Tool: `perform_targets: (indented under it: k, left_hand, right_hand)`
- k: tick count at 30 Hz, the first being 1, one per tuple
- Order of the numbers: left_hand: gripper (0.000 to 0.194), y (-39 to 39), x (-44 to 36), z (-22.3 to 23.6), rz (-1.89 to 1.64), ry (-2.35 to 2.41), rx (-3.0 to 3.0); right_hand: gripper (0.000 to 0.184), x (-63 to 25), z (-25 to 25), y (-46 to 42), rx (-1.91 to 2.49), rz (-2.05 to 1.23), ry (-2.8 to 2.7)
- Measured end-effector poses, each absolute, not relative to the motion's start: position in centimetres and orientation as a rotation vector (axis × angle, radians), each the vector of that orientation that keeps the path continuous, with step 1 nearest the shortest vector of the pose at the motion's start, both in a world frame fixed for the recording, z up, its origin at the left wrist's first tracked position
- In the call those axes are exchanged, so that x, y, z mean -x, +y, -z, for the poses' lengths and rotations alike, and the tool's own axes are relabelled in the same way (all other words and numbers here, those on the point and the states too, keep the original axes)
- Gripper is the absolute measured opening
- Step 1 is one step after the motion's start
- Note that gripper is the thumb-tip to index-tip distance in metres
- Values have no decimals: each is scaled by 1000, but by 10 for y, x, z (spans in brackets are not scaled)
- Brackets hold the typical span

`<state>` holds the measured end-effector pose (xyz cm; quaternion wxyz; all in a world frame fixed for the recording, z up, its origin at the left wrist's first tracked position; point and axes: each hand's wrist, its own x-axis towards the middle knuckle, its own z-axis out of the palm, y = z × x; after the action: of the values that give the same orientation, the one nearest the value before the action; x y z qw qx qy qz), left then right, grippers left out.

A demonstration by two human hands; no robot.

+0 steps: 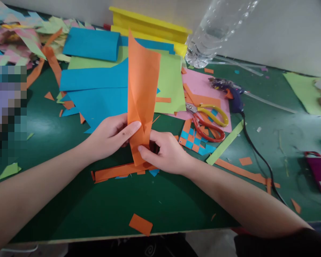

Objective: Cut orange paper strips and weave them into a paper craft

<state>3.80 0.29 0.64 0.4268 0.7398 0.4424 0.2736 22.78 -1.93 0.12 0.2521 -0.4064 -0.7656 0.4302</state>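
Both hands hold a sheet of orange paper (143, 85) upright above the green table, its sides curled and overlapping near the bottom. My left hand (115, 134) grips the left edge, thumb lying across the front and fingers behind. Lower on the right side, my right hand (164, 151) pinches the sheet with the thumb in front; its other fingers are partly hidden. Below the hands lies a folded orange paper strip (112, 173). Behind the held sheet are blue paper (96, 96) and light green paper (172, 85).
Scissors (210, 123) lie right of my hands, beside a woven orange-and-blue paper piece (194, 138). A glue gun (231, 94) trails a black cord. A clear plastic bottle (211, 35) stands at the back. Paper scraps (21, 35) are heaped far left; a magenta object (319, 173) sits far right.
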Motion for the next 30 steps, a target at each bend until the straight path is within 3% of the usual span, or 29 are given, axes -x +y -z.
perform_targets:
  k: [12,30]
  left_hand:
    - [28,4,-38,-8,-660,1103,-2050]
    - [34,2,-38,-8,-740,1127,-1879]
  right_hand:
    - [21,-225,-2,-21,1161,-1090,-2157]
    - [12,-228,-1,-20,1114,-1158,-2083]
